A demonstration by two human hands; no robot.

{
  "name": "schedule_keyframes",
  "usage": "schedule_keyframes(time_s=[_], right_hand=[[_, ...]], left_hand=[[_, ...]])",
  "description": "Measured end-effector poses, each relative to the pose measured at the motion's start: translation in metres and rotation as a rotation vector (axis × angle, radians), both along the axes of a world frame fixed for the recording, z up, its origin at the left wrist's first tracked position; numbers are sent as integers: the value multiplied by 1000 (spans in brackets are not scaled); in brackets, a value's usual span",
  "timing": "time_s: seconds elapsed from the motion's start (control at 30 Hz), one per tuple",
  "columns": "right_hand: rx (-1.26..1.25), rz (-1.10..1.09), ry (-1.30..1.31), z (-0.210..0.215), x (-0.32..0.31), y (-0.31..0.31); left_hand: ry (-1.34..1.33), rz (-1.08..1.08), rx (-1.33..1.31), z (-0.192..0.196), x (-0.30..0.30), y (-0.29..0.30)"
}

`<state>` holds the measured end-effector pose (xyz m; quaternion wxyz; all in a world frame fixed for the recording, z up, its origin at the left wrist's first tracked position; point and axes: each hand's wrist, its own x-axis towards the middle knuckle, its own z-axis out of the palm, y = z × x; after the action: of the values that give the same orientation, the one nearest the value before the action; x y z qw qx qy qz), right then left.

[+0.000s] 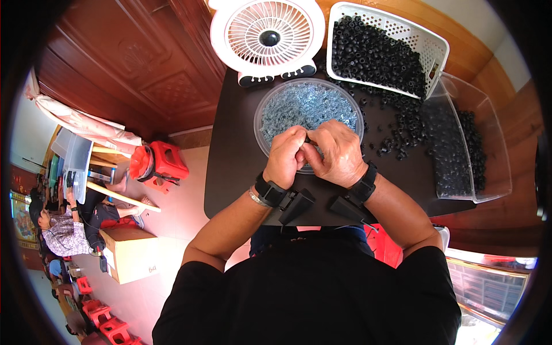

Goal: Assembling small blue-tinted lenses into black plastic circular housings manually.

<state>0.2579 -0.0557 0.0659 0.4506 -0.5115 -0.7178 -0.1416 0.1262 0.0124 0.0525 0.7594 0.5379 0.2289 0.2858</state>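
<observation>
Above the near edge of a round clear tub (260, 127), my left hand (283, 158) and my right hand (338, 154) meet with fingers closed in a pinch. A small dark piece (308, 140) shows between the fingertips; its shape is mostly hidden by my fingers. Many small bluish, translucent pieces (310, 103) fill the tub. Both wrists carry black straps, with black boxy devices (297, 205) below them.
A white perforated basket (432, 49) of small black ring-like parts stands back right. More black parts (397, 129) lie loose beside a clear bin (494, 144). A white fan (269, 38) stands behind the tub. Left are red stools (167, 161), a cardboard box (129, 253) and a seated person (66, 233).
</observation>
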Motion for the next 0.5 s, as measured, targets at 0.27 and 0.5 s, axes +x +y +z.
schedule_keyframes(time_s=[0.27, 0.5], right_hand=[[-88, 97, 247, 3, 12, 8], [-105, 126, 302, 4, 14, 8]], left_hand=[[-118, 45, 148, 2, 2, 7], [-126, 32, 189, 0, 3, 9]])
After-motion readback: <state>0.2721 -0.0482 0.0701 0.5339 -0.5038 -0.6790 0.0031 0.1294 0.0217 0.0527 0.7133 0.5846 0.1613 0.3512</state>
